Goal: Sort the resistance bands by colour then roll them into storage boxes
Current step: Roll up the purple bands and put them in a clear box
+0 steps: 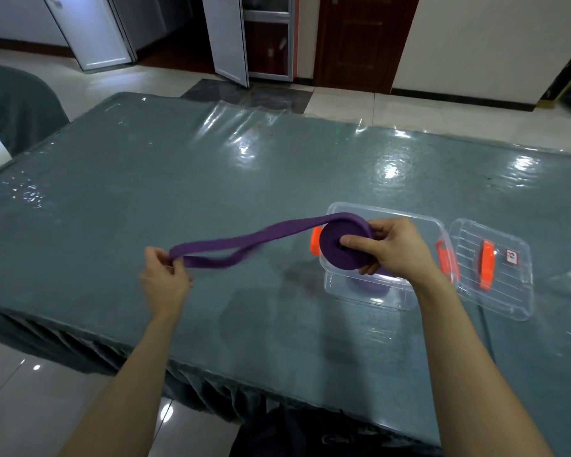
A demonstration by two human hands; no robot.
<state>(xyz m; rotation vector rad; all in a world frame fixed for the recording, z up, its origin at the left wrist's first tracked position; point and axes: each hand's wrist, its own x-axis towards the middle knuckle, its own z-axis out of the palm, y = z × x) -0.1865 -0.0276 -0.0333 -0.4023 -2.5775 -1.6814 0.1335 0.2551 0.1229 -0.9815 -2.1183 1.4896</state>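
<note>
Right hand (pixel 389 249) grips the roll (pixel 340 245), thumb pressed on its centre, fingers curled round the rim. Left hand (pixel 164 282) pinches the loose end of the same purple band (pixel 244 242), out to the left, just above the table (pixel 178 179). The loose length runs doubled between the hands, two strands, sagging a little. The roll hangs over the open clear box (pixel 370 301). More purple shows low inside the box, probably a stored roll, can't tell for sure. Lid (pixel 495 291) lies flat just right of the box, orange handle up.

Step in hand, as I judge it: winding the last stretch onto the roll.
- Left hand needs light, even tension so both strands lie flat and stacked, no twist, and should feed toward the roll as the right hand turns it.
- Thumb on the centre stops the coil telescoping; fingers must clamp the outer wrap.
- Letting go early likely lets it spring loose.
- Tail laid flat, then the roll goes down into the box.
</note>
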